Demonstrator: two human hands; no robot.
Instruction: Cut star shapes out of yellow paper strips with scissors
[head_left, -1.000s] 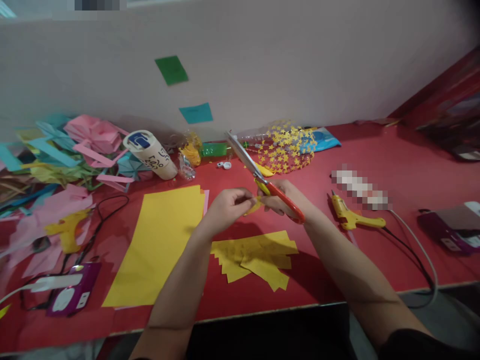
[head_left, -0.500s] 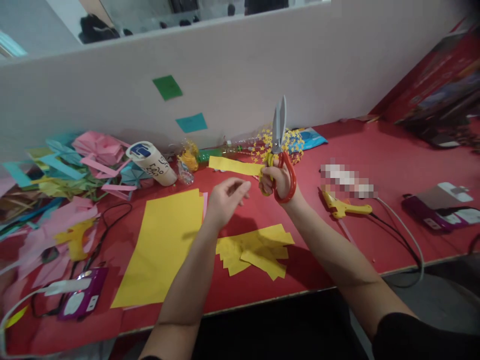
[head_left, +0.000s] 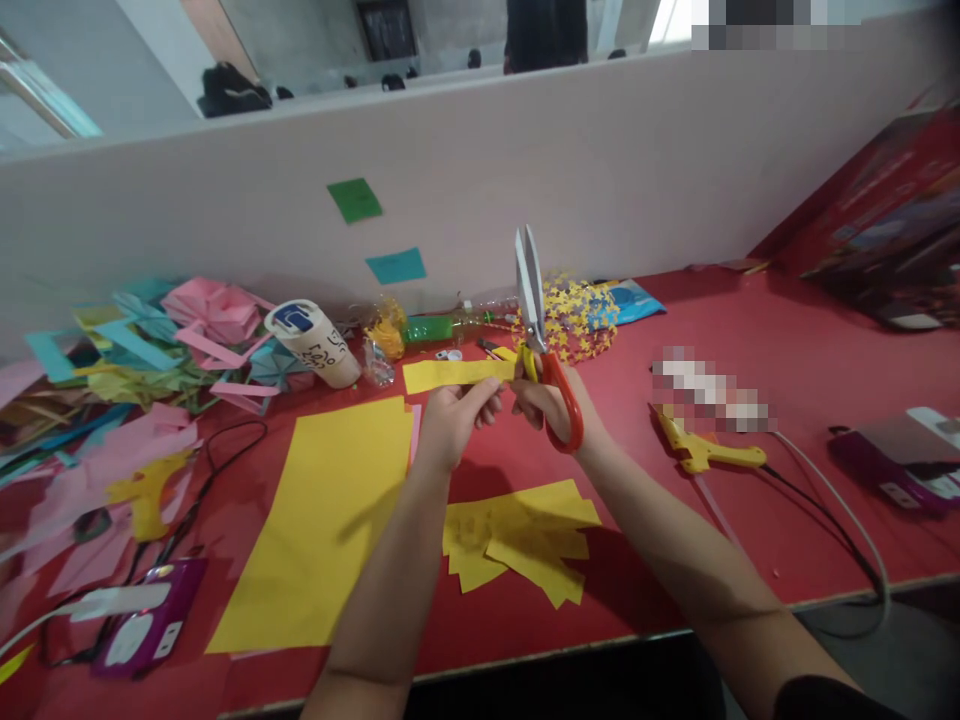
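My left hand [head_left: 461, 415] pinches the lower edge of a yellow paper strip [head_left: 442, 374] near its right end. Scissors [head_left: 531, 300] with red and yellow handles point upward in my right hand [head_left: 551, 395], whose fingertips are close to the strip's right end. The scissor blades are slightly apart, above the strip. Below my hands, several yellow paper pieces [head_left: 525, 535] lie overlapping on the red table [head_left: 480, 650]. Large yellow sheets [head_left: 322, 520] lie to the left of them, partly behind my left forearm.
At the left are folded coloured papers [head_left: 210, 310], a marked white cup [head_left: 322, 350] and a yellow glue gun [head_left: 150, 490]. Behind my hands lie a green bottle [head_left: 435, 328] and yellow stars [head_left: 570, 310]. Another glue gun [head_left: 705, 450] with a cable lies right.
My left hand has closed on the strip, and my hands have come closer together. The scissors have moved left and tilted leftward. The camera view has shifted slightly.
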